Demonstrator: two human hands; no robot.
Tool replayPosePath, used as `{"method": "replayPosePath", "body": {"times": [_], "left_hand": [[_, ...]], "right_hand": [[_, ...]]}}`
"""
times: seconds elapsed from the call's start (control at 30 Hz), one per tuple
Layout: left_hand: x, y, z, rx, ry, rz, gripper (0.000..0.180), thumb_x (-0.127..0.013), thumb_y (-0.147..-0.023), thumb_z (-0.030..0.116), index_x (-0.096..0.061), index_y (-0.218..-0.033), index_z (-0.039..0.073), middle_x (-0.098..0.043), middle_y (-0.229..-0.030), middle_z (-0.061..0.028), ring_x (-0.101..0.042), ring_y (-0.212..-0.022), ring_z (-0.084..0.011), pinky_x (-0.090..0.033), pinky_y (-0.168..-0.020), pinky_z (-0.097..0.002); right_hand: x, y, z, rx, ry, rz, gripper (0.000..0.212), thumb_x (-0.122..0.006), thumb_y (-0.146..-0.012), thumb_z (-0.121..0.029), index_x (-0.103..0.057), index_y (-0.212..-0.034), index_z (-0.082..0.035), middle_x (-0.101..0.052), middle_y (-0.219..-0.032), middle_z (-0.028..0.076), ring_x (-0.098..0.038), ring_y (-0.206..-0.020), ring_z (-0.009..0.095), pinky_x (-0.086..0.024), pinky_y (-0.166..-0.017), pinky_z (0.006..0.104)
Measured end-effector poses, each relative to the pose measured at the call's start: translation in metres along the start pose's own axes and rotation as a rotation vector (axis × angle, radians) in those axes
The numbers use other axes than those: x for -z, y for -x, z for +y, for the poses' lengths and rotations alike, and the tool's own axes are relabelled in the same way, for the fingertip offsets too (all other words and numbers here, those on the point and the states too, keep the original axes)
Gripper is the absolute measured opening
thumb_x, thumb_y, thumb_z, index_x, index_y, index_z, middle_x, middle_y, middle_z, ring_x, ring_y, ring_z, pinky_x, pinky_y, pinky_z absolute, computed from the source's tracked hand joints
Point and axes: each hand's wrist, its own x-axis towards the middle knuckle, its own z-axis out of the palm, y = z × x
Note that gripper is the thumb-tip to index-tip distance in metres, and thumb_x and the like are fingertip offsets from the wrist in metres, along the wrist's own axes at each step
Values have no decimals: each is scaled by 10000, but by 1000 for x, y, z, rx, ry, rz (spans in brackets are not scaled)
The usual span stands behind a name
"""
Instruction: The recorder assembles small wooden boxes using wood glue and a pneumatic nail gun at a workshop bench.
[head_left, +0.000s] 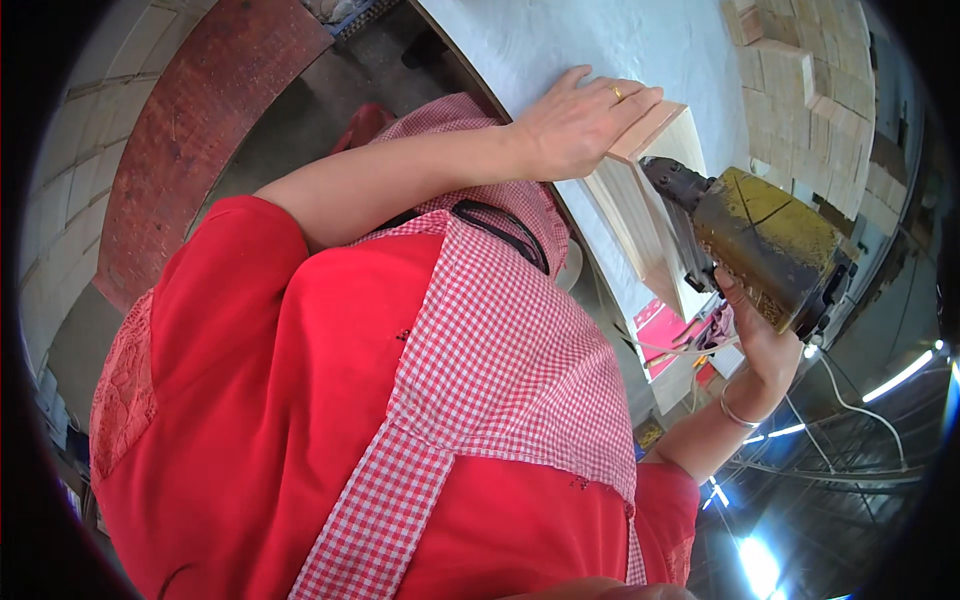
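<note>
A shallow pale wooden box (632, 208) stands tilted at the near edge of the light worktable. My left hand (580, 125), with a ring on one finger, grips its upper end, fingers laid over the end board and the thumb apart. In my right hand (752, 318) is a worn yellow and black nail gun (765, 240); the fingers close round its handle, mostly hidden behind the tool body. The gun's dark nose rests against or very near the box's upper corner; whether it touches cannot be made out.
Stacked pale wooden pieces (805, 110) stand at the far right of the worktable (590, 40). A reddish board (200, 150) lies at the left, with more stacked wood (75, 200) beyond it. Pink material (660, 330) and a pale cord (690, 350) lie beneath the box.
</note>
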Motion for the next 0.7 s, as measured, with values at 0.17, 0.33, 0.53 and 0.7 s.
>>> {"method": "replayPosePath", "body": {"times": [0.17,0.33,0.53,0.7], "left_hand": [[-3,1,-1,-7,-45,16,644,-573,-867,66,-368,-1478,80,-525,-1380,-127,-519,-1268,-282,-308,-1092,-542],[-2,0,0,-6,-38,24,609,-549,-884,77,-377,-1468,77,-534,-1368,-129,-522,-1264,-284,-303,-1089,-558],[-4,-2,0,-19,-13,46,581,-544,-884,80,-400,-1447,71,-545,-1354,-136,-528,-1255,-293,-332,-1077,-534],[0,-5,-5,-62,35,70,555,-551,-860,69,-446,-1404,44,-549,-1342,-178,-551,-1222,-323,-415,-1022,-476]], "right_hand": [[-1,-2,-2,1,23,17,361,-809,-833,-70,-675,-1157,15,-710,-1126,88,-652,-984,172,-514,-876,302],[1,-5,-2,36,86,5,351,-812,-826,-64,-677,-1140,17,-717,-1110,85,-657,-968,168,-518,-865,299],[2,-10,-6,89,190,4,365,-828,-810,-73,-675,-1128,21,-722,-1090,82,-661,-944,171,-527,-841,300],[-6,-6,-16,149,138,184,396,-856,-785,-115,-674,-1108,25,-717,-1001,76,-661,-887,171,-534,-808,297]]}}
